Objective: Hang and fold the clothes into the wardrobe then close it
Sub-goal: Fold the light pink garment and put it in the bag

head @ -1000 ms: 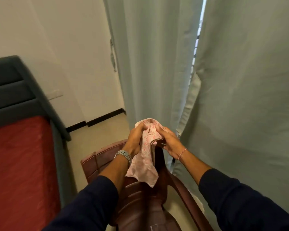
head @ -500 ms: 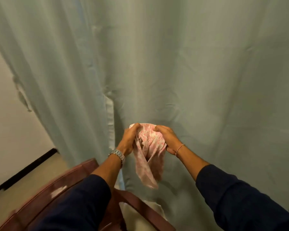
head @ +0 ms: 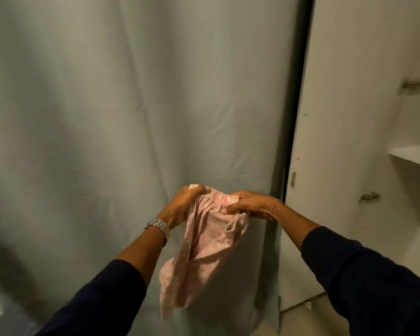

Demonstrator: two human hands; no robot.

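A small pink patterned garment (head: 204, 248) hangs in the air between my two hands, its lower part drooping down and left. My left hand (head: 182, 204) grips its gathered top edge on the left. My right hand (head: 247, 204) grips the same edge on the right, fingers curled into the cloth. The white wardrobe (head: 344, 141) stands open at the right, with a white inner wall and a shelf (head: 412, 156) at the far right edge. Both hands are left of the wardrobe opening, in front of the curtain.
A pale grey-green curtain (head: 107, 141) fills the left and middle of the view. A dark vertical edge (head: 294, 117) separates it from the wardrobe. Metal fittings (head: 370, 196) stick out of the wardrobe's inner wall. A strip of beige floor (head: 298, 314) shows below.
The view has swung right: bed and chair are gone and the open wardrobe has come into sight. My hands have spread the garment's top edge a little wider.
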